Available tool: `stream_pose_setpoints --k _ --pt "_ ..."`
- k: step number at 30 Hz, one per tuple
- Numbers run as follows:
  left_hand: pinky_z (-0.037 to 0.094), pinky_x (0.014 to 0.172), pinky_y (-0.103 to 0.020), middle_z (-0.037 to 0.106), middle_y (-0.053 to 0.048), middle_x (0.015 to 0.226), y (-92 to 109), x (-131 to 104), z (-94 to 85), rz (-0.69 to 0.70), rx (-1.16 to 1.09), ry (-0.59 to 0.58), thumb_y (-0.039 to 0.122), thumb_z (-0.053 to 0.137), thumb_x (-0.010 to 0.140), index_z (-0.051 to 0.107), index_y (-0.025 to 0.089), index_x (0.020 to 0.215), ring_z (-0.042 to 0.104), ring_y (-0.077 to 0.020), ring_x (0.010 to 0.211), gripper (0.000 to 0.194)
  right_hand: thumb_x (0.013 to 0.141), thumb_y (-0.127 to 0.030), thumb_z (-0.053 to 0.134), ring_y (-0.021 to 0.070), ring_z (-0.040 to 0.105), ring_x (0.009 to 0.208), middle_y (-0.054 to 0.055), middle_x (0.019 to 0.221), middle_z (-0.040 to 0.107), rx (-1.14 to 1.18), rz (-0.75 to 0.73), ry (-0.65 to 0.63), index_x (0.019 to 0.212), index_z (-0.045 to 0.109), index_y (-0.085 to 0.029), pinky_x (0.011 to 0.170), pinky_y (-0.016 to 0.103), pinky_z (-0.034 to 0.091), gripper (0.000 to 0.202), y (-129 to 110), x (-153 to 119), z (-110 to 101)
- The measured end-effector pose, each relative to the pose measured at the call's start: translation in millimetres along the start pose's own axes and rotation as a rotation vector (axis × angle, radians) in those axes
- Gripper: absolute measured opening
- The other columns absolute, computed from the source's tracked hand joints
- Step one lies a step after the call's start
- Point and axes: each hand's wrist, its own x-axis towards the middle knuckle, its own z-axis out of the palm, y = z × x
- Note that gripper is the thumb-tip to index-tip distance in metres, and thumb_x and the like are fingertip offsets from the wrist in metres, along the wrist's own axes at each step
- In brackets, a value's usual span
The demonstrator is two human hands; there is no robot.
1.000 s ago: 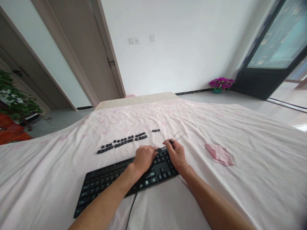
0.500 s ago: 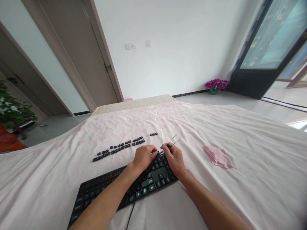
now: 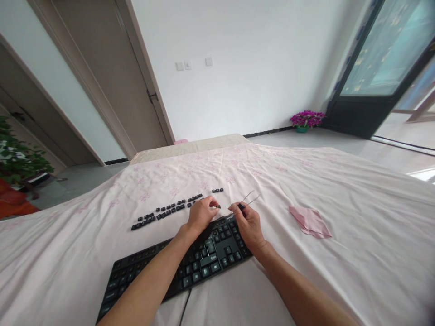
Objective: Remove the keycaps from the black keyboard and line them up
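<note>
Near the centre of the frame, the fingers of the left hand pinch a small black key close to the far edge of the keyboard, while those of the right hand grasp a wire tool beside its right end. Loose keys lie in rows on the cloth left of centre, so I judge the work partly done. Many keys remain on the keyboard, lower middle, but the left forearm hides some, and the exact number I cannot tell.
</note>
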Motion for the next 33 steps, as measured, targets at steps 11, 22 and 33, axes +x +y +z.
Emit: stream_pose_setpoints --k 11,22,33 --pt "0.034 0.095 -0.035 0.071 -0.002 0.095 -2 42 7.5 0.028 0.296 0.104 0.016 0.066 0.077 0.063 0.024 0.1 0.06 -0.02 0.096 0.024 0.09 -0.038 0.05 0.0165 0.057 0.066 0.001 0.069 0.063 0.001 0.001 -0.011 0.081 0.069 -0.019 0.064 0.025 0.044 0.028 0 0 1" --pt "0.031 0.096 -0.036 0.071 -0.002 0.09 -8 46 15.1 0.065 0.316 0.076 0.018 0.067 0.078 0.062 0.023 0.101 0.06 -0.0203 0.094 0.024 0.09 -0.037 0.051 0.0172 0.059 0.069 0.001 0.071 0.066 0.006 0.019 -0.021 0.08 0.069 -0.019 0.065 0.025 0.044 0.027 2 0 0" --pt "0.034 0.092 -0.035 0.072 -0.001 0.097 2 16 -10.8 0.044 0.253 0.185 0.025 0.065 0.081 0.065 0.024 0.094 0.061 -0.0211 0.096 0.013 0.091 -0.039 0.05 0.0174 0.059 0.072 0.001 0.074 0.065 -0.073 -0.01 -0.154 0.081 0.066 -0.019 0.07 0.026 0.043 0.027 -13 3 -2"
